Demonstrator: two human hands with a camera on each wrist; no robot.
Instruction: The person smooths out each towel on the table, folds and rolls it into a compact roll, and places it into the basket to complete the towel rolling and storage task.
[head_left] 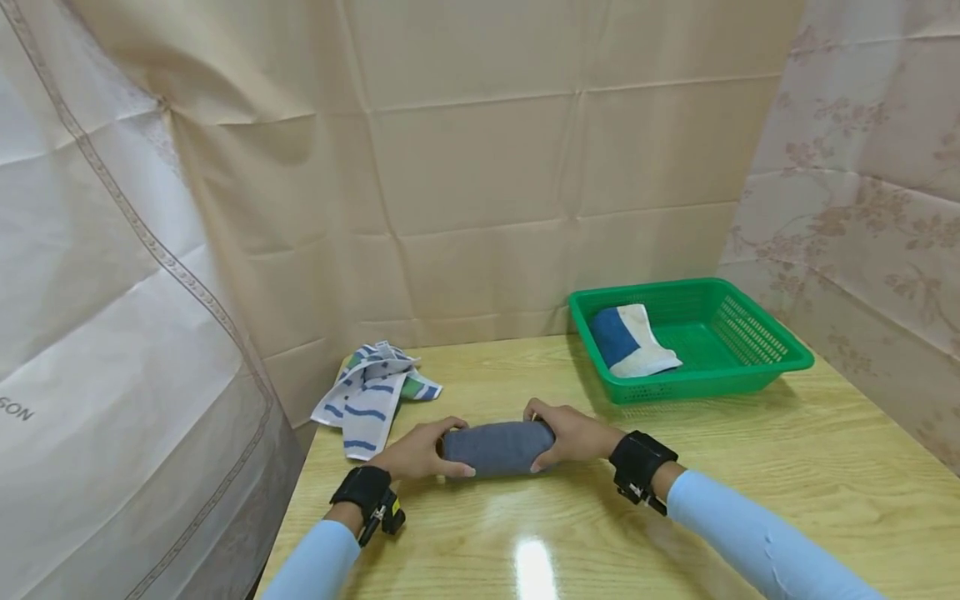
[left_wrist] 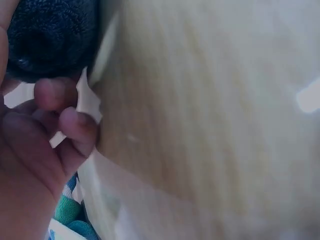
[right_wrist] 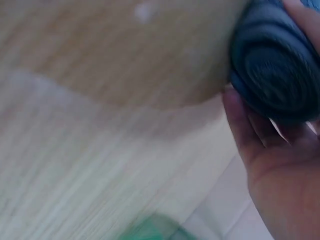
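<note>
- Between two hands, at the middle of the table (head_left: pixel 450 533), is a tight grey-blue towel roll (head_left: pixel 495 450), its length running from side to side; it looks to rest on the wood.
- The left hand (head_left: pixel 412 454) grips the roll's left end, thumb along the near side, fingers curled round the far side.
- The right hand (head_left: pixel 579 435) holds the other end the same way, thumb near, fingers behind; the right wrist view shows the end's coiled layers facing the palm.
- The roll should be light and soft, firmer than loose cloth because it is wound up. Its looped pile ought to grip skin well, and nothing about it seems fragile.
- Its likely weakness is unwinding, so a hold at both ends, with light pressure around the coil, suits it best; a pinch on one outer layer could loosen it.
- The tabletop is pale wood grain with a bright glare, smooth enough that the towel would probably slide on it.
- Left of the roll, a crumpled striped cloth (head_left: pixel 367 408) lies loose.
- Toward the right rear stands a green basket (head_left: pixel 720 385) with a folded blue and white cloth (head_left: pixel 630 343) at its left side.
- Beige sheeting (head_left: pixel 465 167) hangs behind, white sheeting (head_left: pixel 112 317) to the left, and flowered sheeting (head_left: pixel 862 192) to the right.
</note>
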